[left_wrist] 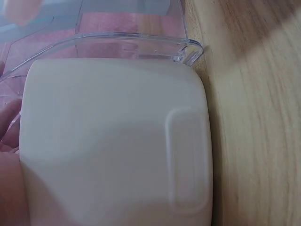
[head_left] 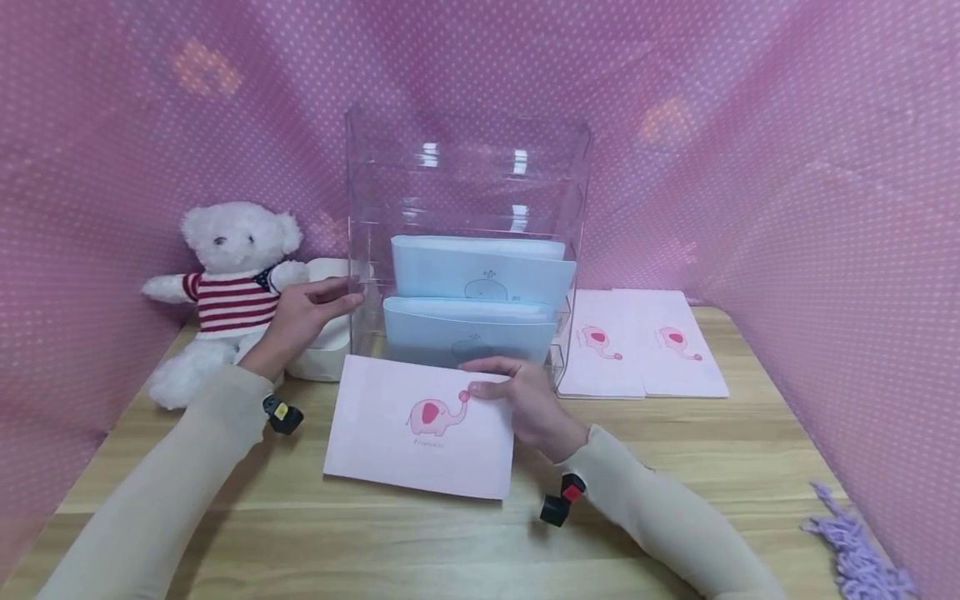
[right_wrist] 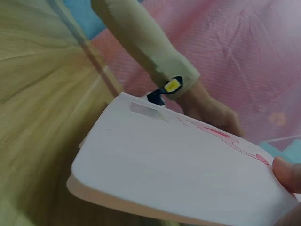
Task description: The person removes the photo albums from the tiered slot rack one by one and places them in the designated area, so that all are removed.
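Observation:
My right hand (head_left: 531,407) pinches a pale pink booklet (head_left: 390,417) at its right edge, thumb on the cover beside a printed elephant. In the right wrist view the booklet (right_wrist: 178,174) tilts above the wood, its lower pages slightly parted. The left hand (head_left: 303,321) reaches to the left side of a clear tiered rack (head_left: 468,200), fingers extended at its wall. Two light blue folders (head_left: 480,271) with whale drawings stand in the rack's lower tiers, one in front of the other. Most of the left hand is hidden in its wrist view behind a white container (left_wrist: 113,136).
A white teddy bear (head_left: 236,292) in a striped sweater sits at the left, next to the white container. Two more pink elephant booklets (head_left: 645,342) lie right of the rack. Purple yarn (head_left: 858,542) lies at the front right corner. Pink dotted cloth (head_left: 787,167) encloses the table.

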A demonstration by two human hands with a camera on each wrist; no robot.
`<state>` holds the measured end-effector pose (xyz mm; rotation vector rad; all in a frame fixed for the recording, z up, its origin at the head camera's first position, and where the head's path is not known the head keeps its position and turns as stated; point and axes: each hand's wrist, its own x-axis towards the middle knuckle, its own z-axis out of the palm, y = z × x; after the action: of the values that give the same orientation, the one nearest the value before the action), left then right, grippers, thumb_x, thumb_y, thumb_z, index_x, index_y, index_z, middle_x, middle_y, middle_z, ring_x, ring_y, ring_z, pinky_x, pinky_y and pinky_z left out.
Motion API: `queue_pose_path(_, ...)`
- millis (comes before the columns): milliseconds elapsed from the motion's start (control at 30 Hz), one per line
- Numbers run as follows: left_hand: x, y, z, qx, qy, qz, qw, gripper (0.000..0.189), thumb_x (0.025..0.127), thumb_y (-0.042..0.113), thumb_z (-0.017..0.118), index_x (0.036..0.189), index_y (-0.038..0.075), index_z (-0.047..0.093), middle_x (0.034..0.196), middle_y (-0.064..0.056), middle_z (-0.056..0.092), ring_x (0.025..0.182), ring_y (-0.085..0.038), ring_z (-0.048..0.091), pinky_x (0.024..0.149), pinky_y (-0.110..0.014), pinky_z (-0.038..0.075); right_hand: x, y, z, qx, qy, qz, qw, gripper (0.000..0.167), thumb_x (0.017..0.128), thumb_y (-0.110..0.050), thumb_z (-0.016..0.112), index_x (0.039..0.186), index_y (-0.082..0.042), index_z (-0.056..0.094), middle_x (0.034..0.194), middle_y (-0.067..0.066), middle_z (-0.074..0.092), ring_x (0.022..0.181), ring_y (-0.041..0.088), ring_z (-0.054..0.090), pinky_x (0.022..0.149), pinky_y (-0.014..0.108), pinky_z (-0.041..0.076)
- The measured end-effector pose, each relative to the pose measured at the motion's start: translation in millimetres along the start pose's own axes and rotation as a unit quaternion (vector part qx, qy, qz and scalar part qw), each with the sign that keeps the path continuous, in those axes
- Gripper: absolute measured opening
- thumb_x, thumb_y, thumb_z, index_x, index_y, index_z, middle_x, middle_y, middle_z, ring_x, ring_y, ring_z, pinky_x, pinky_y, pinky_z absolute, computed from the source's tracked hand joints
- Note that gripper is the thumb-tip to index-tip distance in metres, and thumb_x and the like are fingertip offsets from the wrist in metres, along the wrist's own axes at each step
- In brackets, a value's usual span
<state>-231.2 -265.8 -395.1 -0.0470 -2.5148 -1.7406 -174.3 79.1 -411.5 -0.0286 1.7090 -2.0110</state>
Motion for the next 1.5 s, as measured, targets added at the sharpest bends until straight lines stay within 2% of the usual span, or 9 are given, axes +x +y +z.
queue_pose_path(100,-1.0,1.8,0.9,-0.001,0.001,0.003,1.0,0.056,0.091,0.04,0.076,0.137,0.012,0.064,0.14,-0.009,0.065,0.107,0.012,0.063,0.091,-0.007,0.052,0.7,5.4,1.9,-0.003,-0.013,0.011,0.9999,0.038,0.086,0.002,0.07,0.122,-0.009,0.073,0.112,0.014,0.077,0.091,0.027,0.077,0.079,0.05,0.064)
queue_pose_path(367,-1.0,2.6,1.5,-0.005,0.001,-0.001,1.0,0.056,0.091,0.04,0.076,0.138,0.013,0.064,0.14,-0.008,0.065,0.108,0.011,0.062,0.092,-0.007,0.052,4.1,16.1,7.5,0.005,-0.038,0.01,0.9992,0.039,0.087,0.004,0.067,0.125,-0.005,0.07,0.112,0.014,0.076,0.091,0.025,0.076,0.08,0.049,0.064)
queue_pose_path(500,-0.7,1.8,1.0,-0.005,0.003,-0.006,1.0,0.057,0.09,0.041,0.077,0.138,0.013,0.064,0.14,-0.007,0.066,0.108,0.011,0.062,0.092,-0.007,0.052,9.5,20.6,9.6,-0.002,-0.034,0.022,0.9992,0.038,0.088,0.003,0.068,0.125,-0.006,0.071,0.114,0.014,0.076,0.092,0.024,0.076,0.081,0.047,0.064)
queue_pose_path(600,-0.7,1.9,0.5,-0.007,0.007,0.0,0.9999,0.056,0.091,0.04,0.077,0.137,0.012,0.064,0.136,-0.003,0.069,0.107,0.012,0.062,0.091,-0.007,0.052,16.5,25.2,10.6,-0.025,-0.032,0.03,0.9987,0.037,0.088,0.001,0.069,0.123,-0.009,0.073,0.114,0.014,0.076,0.092,0.024,0.076,0.08,0.045,0.065)
queue_pose_path(767,0.6,1.9,3.3,-0.027,0.009,0.013,0.9995,0.053,0.092,0.033,0.077,0.136,0.007,0.065,0.133,-0.004,0.07,0.105,0.011,0.064,0.09,-0.008,0.053,29.2,33.7,10.7,-0.065,-0.024,0.041,0.9967,0.035,0.088,-0.002,0.071,0.12,-0.014,0.075,0.11,0.013,0.076,0.088,0.023,0.076,0.076,0.04,0.065)
queue_pose_path(967,-0.9,2.3,3.1,-0.02,0.007,0.002,0.9998,0.055,0.091,0.036,0.077,0.137,0.01,0.064,0.132,-0.001,0.071,0.105,0.012,0.064,0.09,-0.008,0.053,38.4,43.9,13.1,-0.085,-0.012,0.062,0.9944,0.033,0.086,-0.003,0.074,0.117,-0.016,0.077,0.107,0.011,0.078,0.084,0.023,0.077,0.073,0.036,0.065)
queue_pose_path(1167,0.3,2.6,1.2,-0.017,0.004,0.002,0.9999,0.055,0.091,0.038,0.077,0.138,0.012,0.064,0.135,-0.002,0.069,0.105,0.012,0.064,0.09,-0.008,0.054,43.1,47.1,15.8,-0.095,-0.003,0.053,0.9941,0.031,0.087,-0.004,0.074,0.115,-0.017,0.077,0.109,0.009,0.078,0.085,0.022,0.076,0.072,0.034,0.065)
queue_pose_path(1300,-0.4,3.7,0.9,-0.011,0.003,-0.01,0.9999,0.056,0.09,0.04,0.077,0.138,0.013,0.064,0.135,-0.003,0.069,0.104,0.013,0.064,0.089,-0.007,0.053,44.5,47.6,18.5,-0.104,-0.001,0.048,0.9934,0.031,0.087,-0.004,0.074,0.114,-0.017,0.078,0.111,0.008,0.077,0.086,0.021,0.076,0.072,0.032,0.065)
queue_pose_path(1500,-2.7,4.4,0.3,0.001,-0.003,-0.021,0.9998,0.059,0.09,0.045,0.075,0.14,0.016,0.062,0.139,-0.007,0.065,0.106,0.014,0.062,0.09,-0.006,0.052,47.6,46.4,22.4,-0.173,0.003,0.018,0.9848,0.028,0.085,-0.008,0.078,0.111,-0.02,0.079,0.119,0.0,0.076,0.091,0.013,0.073,0.07,0.023,0.06)
